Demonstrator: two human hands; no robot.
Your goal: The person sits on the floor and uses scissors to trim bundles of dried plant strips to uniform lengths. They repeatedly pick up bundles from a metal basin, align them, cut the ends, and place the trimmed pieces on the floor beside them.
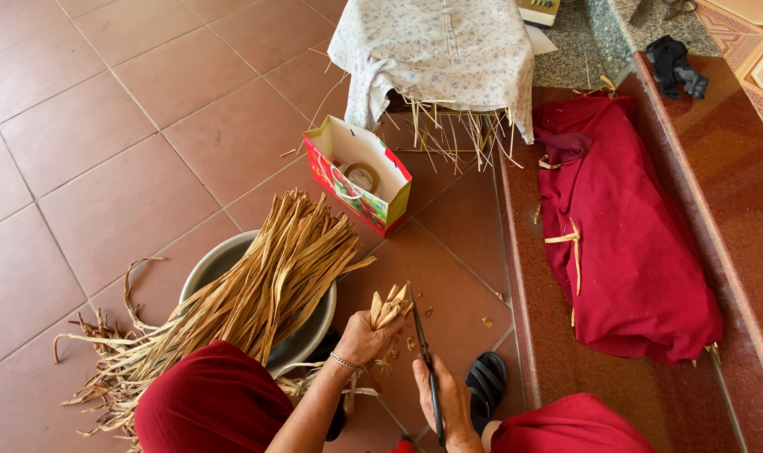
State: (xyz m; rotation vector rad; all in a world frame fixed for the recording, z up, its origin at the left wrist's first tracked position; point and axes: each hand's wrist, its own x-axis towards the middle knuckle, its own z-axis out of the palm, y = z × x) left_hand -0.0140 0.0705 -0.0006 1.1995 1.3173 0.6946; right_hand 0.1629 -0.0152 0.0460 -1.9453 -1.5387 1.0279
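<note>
Here the left hand (pixel 363 338) is closed around a small bunch of dried leaf strips (pixel 388 305), whose cut ends stand up out of the fist. The right hand (pixel 445 403) is wrapped around the handles of dark scissors (pixel 423 344); the blades point up, just beside the bunch.

To the left, a metal basin (pixel 308 334) stands on the floor, and a long bundle of dried strips (pixel 264 289) lies across it. More strips lie in a loose pile (pixel 104 361) on the red tiled floor (pixel 104 151). Small cut pieces (pixel 487 322) are scattered near a black sandal (pixel 485 382). Further away stands an open red and green paper bag (pixel 360 174), and behind it a stool covered with flowered cloth (pixel 436 50). A red cloth (pixel 625 243) lies on the polished step on the right.
</note>
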